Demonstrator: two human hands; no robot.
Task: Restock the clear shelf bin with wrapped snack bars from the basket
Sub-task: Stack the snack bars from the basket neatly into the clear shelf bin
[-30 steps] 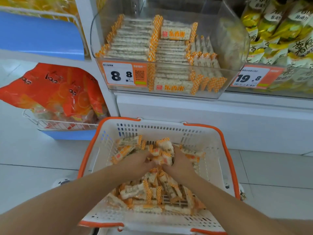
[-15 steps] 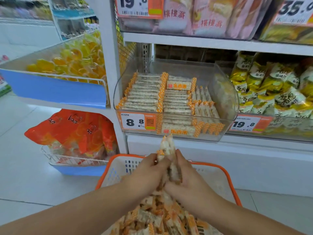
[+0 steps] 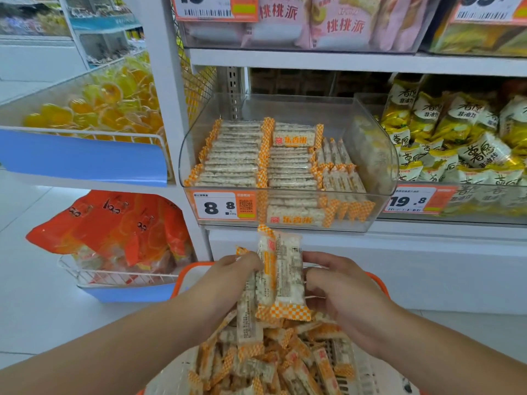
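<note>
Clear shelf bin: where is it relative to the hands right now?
In the head view the clear shelf bin sits centre frame, above and beyond both hands, between the blue-fronted candy tray and the yellow snack bags.

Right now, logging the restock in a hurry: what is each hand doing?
Left hand: fingers curled round the bunch of snack bars, above the basket.
Right hand: fingers curled on the same bunch from the other side.
</note>
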